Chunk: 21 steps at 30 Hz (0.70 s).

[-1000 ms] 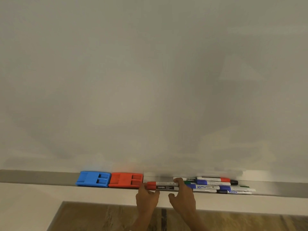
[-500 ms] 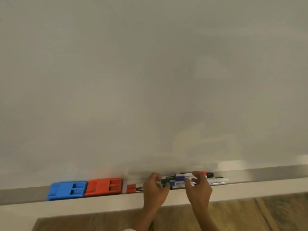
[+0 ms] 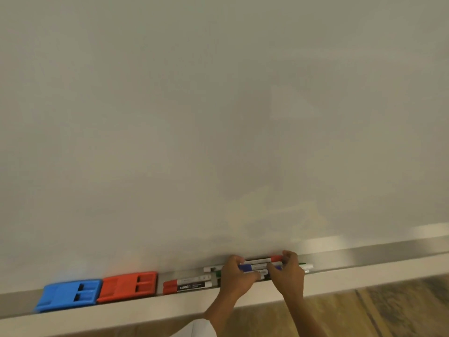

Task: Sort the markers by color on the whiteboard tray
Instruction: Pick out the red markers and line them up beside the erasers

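Two red-capped markers [image 3: 187, 284] lie side by side on the grey whiteboard tray [image 3: 388, 250], just right of the erasers. Further right is a pile of markers: a red-capped one [image 3: 264, 259] at the back, a blue one [image 3: 255, 267] below it, and green-capped ones [image 3: 217, 273] partly hidden. My left hand [image 3: 237, 278] and my right hand [image 3: 288, 271] both rest on this pile, fingers curled around the blue marker's two ends. White marker ends [image 3: 307, 266] stick out to the right of my right hand.
A blue eraser [image 3: 69, 295] and a red eraser [image 3: 128, 285] sit on the tray at the left. The white board [image 3: 218, 117] fills the view above. Wooden floor [image 3: 388, 312] shows below the ledge. The tray runs on to the right.
The view shifted and tilted. Both hands moved right from the two red markers onto the mixed pile and closed around the blue marker.
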### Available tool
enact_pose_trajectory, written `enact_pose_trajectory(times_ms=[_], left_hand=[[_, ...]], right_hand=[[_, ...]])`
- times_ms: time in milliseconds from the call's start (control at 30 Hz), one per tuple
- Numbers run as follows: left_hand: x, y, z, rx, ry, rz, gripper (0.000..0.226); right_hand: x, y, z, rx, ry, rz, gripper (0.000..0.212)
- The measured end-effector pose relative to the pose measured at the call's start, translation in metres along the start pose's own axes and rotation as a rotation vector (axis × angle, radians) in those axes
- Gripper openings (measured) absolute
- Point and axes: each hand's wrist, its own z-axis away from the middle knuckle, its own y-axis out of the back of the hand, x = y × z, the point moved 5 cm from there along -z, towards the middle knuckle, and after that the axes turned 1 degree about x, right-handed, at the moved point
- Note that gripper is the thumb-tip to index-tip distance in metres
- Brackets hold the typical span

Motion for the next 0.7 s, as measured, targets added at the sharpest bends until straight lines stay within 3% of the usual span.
enact_pose_trajectory(times_ms=[100, 233, 367, 467, 533, 700], left_hand=[[0.002, -0.001, 0.0, 0.008, -0.003, 0.003, 0.06], [0.002, 0.002, 0.0, 0.007, -0.035, 0.041, 0.057], [0.001, 0.01, 0.006, 0.008, -0.087, 0.062, 0.056], [-0.003, 0.025, 0.015, 0.048, -0.171, -0.022, 0.051], [-0.001, 0.044, 0.024, 0.158, -0.255, -0.096, 0.049], [0.005, 0.095, 0.047, 0.364, -0.532, -0.008, 0.051]], right_hand=[[-0.002, 0.002, 0.002, 0.026, 0.022, -0.048, 0.049], [-0.013, 0.018, 0.01, 0.18, 0.074, -0.246, 0.033], [-0.035, 0.022, 0.021, 0.217, 0.135, -0.45, 0.032], [-0.066, 0.017, 0.036, 0.142, 0.247, -0.504, 0.035], [-0.09, 0.008, 0.05, 0.056, 0.369, -0.462, 0.037], [-0.132, -0.031, 0.094, -0.231, 0.617, -0.383, 0.033]])
